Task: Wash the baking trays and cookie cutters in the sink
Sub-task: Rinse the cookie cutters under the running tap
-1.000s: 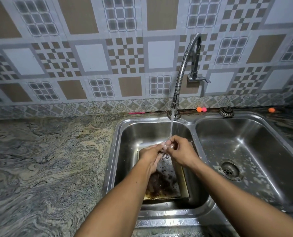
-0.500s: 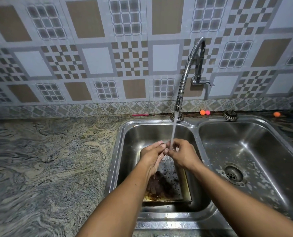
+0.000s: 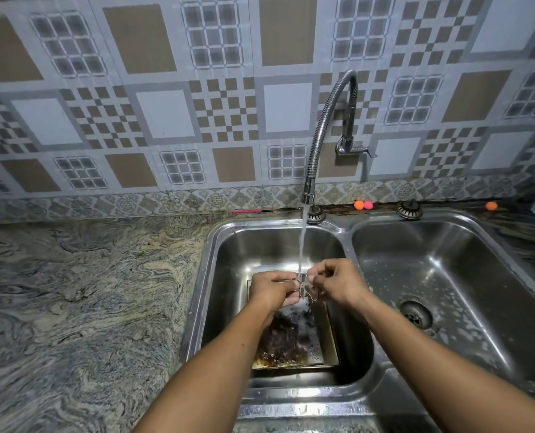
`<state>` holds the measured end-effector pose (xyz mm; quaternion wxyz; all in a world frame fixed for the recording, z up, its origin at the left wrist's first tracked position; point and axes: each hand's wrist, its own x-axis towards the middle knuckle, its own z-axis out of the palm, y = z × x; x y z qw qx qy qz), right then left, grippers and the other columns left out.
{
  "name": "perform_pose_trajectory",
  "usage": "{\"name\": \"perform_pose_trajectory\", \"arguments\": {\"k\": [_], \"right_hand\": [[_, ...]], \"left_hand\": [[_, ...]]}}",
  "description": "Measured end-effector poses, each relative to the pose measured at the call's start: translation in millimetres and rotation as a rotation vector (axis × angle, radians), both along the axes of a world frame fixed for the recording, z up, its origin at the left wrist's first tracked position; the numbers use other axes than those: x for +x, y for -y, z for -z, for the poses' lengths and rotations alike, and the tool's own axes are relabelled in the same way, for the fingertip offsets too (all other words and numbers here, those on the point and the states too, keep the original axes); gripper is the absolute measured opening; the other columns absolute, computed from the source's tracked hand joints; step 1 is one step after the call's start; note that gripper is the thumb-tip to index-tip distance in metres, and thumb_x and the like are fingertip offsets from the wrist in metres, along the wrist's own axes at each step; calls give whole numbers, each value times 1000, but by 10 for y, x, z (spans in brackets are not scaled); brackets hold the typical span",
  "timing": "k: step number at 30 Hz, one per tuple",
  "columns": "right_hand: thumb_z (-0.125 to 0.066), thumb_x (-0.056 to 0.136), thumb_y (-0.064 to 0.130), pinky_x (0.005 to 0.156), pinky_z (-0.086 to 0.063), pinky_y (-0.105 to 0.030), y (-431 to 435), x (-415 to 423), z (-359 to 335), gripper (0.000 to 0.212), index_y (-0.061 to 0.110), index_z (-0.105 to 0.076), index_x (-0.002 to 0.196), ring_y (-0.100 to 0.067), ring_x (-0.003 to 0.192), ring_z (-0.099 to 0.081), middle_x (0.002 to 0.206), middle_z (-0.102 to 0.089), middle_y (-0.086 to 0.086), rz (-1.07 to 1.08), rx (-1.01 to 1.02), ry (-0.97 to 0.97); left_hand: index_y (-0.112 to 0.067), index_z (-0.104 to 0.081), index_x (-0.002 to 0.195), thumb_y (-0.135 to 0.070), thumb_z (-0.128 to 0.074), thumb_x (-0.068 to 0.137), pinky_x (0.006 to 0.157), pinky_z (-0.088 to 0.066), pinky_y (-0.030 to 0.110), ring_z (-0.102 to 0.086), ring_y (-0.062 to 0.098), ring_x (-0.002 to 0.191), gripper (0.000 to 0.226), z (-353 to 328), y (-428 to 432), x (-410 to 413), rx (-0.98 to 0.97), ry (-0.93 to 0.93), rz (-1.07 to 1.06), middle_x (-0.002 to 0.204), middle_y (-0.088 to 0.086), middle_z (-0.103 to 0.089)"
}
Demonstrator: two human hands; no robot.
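- Since half a second ago the hands have drawn slightly apart, baring the cookie cutter (image 3: 305,285) between them.
- The left hand (image 3: 271,292) and right hand (image 3: 342,284) each pinch one end of it with curled fingers (image 3: 319,278), under the faucet (image 3: 321,126) stream at centre frame.
- Below it, a crusted baking tray (image 3: 324,348) lies in the left sink basin (image 3: 225,270).

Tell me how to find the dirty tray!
Find the shiny steel double sink under the bendy silver tap. In its left basin, beneath the running water, lies a rectangular metal baking tray. Only it is caked with dark brown burnt bits; the right basin is just sudsy.
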<state>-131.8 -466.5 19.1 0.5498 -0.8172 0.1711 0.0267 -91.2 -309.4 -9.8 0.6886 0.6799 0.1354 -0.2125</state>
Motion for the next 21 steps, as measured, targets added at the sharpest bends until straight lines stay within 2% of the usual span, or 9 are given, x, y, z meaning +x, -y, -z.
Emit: {"name": "perform_pose_trajectory", "arguments": {"k": [2, 5, 8, 11, 12, 14, 17, 19, 21], "right_hand": [[-78, 85, 12, 74, -60, -42, 27, -45, -19, 10, 15, -74, 76, -21, 66, -70, 71, -74, -5, -37, -67, 8], [-80, 83, 14, 67, -57, -27, 133, -111, -42, 13, 17, -74, 72, -13, 67, -69, 72, -75, -1, -55, -140, 29], [-77, 85, 6, 50, -45, -14, 398, -148, -86, 14, 13, -73, 73, 0, 50, -58, 65, -69, 1, -2, -97, 40], [-76, 85, 2, 52, -44, -21, 800, -197, -116, 21, 16, -72, 69, -7, 50, -54, 61, -66, 2, 41, -59, -4], [-75, 85, 0, 52, -44, -25, 945, -230, -110, 23, 14, -72, 68, -10, 50, -53, 60, -66, 0, 47, -39, -24], [-73, 85, -4, 52, -46, -28, 1216, -313, -80, 21, 10, -72, 70, -15, 51, -52, 61, -66, -6, 55, -32, -63], [-69, 88, -6, 44, -46, -21, 1597, -459, 39, 11, 0, -74, 81, -13, 46, -53, 60, -64, -9, 65, -59, -111], [-69, 88, -4, 46, -48, -22, 1848, -555, 197, 11, 2, -74, 80, -15, 48, -57, 58, -66, -8, 65, -79, -154], [-72, 86, 2, 55, -55, -34, 2088, -659, 413, 12, 4, -74, 75, -20, 55, -62, 62, -71, -10, 51, -112, -214]], "left_hand": [[-6, -75, 79, 9, -74, 82, 52, -58, 26, -67, 19, 52, 15, -4, 83, 8, 145, 57, -20, 77, 15, -75], [-11, -75, 67, 4, -71, 80, 45, -52, 23, -63, 19, 43, 21, -48, 259, -43, 356, 189, -21, 61, 7, -72], [-9, -77, 69, 3, -70, 85, 57, -60, 31, -68, 23, 55, 21, -47, 466, -99, 272, 164, 78, 68, 10, -75], [-11, -80, 77, 1, -69, 90, 79, -62, 44, -70, 26, 67, 21, -37, 696, -167, 170, 111, 159, 77, 16, -77], [-12, -79, 77, 1, -68, 91, 79, -61, 42, -71, 25, 67, 22, -37, 791, -207, 161, 100, 157, 77, 15, -76], [-14, -78, 78, 2, -66, 92, 69, -61, 34, -71, 24, 67, 24, -32, 1004, -308, 142, 88, 158, 75, 11, -76], [-2, -74, 83, 8, -64, 91, 58, -61, 29, -69, 31, 69, 16, -11, 1413, -487, 37, 27, 164, 79, 20, -73], [2, -71, 80, 12, -63, 90, 59, -63, 30, -69, 29, 67, 16, 58, 1699, -614, 0, -31, 160, 80, 20, -70], [-2, -72, 71, 10, -65, 89, 67, -65, 37, -70, 31, 74, 23, 164, 1956, -741, 35, -71, 181, 83, 19, -69]]}}
